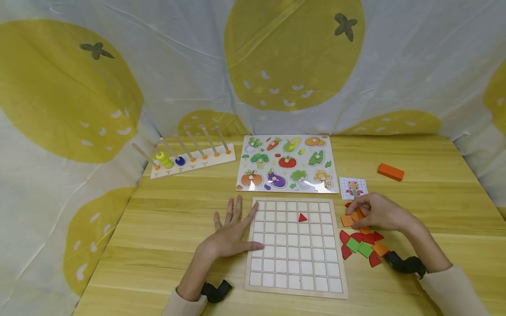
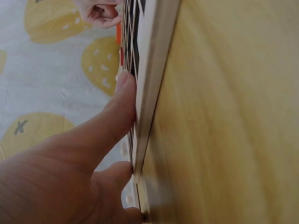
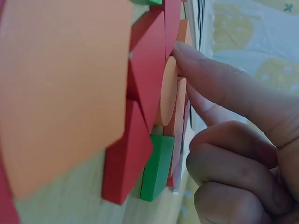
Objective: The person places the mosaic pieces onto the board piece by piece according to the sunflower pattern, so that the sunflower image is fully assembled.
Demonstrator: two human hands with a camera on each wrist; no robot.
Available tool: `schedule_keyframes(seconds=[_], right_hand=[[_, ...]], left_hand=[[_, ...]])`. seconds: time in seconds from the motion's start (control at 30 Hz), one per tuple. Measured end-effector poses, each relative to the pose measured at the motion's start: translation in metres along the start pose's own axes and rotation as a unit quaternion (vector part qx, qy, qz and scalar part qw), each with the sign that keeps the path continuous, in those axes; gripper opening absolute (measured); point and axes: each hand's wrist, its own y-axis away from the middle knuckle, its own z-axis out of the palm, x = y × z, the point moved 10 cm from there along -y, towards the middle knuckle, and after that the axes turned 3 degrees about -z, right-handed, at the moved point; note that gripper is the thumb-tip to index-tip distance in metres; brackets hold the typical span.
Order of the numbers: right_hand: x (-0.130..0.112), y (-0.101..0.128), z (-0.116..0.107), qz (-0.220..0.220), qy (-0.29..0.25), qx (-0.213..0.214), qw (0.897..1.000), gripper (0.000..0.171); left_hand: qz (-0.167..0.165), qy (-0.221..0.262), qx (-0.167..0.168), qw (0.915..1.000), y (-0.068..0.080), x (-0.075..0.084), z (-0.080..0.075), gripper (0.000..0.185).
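Note:
My left hand (image 1: 225,239) lies with fingers spread at the left side of a wooden grid board (image 1: 257,287). Its thumb (image 2: 124,100) rests on the board's edge, and the index fingertip touches the upper left corner. One red triangle (image 1: 302,217) sits on the grid in an upper row. To the right of the board, my right hand (image 1: 381,213) pinches an orange block (image 1: 357,215) between thumb and index finger, low over the pile; the fingers partly hide it. Around it lie an orange square (image 1: 347,220), green squares (image 1: 365,250) and several red pieces (image 1: 346,252).
A pattern card (image 1: 343,193) lies just above the right hand. Behind the board is a vegetable puzzle (image 1: 266,160). A peg stand (image 1: 197,164) with yellow and blue beads stands back left, an orange bar (image 1: 391,172) back right. A patterned curtain (image 1: 189,66) hangs behind the table.

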Motion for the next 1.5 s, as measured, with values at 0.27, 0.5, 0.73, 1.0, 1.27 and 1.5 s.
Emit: schedule_keyframes(seconds=[0.27, 0.5, 0.73, 1.0, 1.27, 1.5], right_hand=[[-0.003, 0.002, -0.003, 0.005, 0.018, 0.015, 1.0, 0.028], [-0.03, 0.0, -0.006, -0.021, -0.002, 0.062, 0.998, 0.029], [-0.07, -0.026, 0.019, -0.036, 0.021, 0.07, 0.997, 0.021], [-0.091, -0.055, 0.056, -0.007, 0.034, 0.04, 0.999, 0.022], [-0.09, -0.064, 0.064, 0.012, 0.044, 0.041, 0.998, 0.023], [-0.091, -0.066, 0.064, -0.005, 0.022, 0.037, 0.999, 0.02]], left_hand=[[0.0, -0.002, 0.0, 1.0, 0.0, 0.002, 0.0, 0.104], [-0.006, -0.008, -0.002, 1.0, 0.0, 0.002, 0.0, 0.104], [0.0, 0.001, 0.0, 1.0, 0.001, 0.001, -0.001, 0.104], [-0.002, -0.008, 0.001, 1.0, 0.001, -0.001, -0.001, 0.104], [-0.003, -0.011, -0.002, 0.9999, 0.001, 0.0, -0.001, 0.104], [-0.006, -0.013, -0.003, 0.9999, 0.0, 0.0, -0.001, 0.105]])
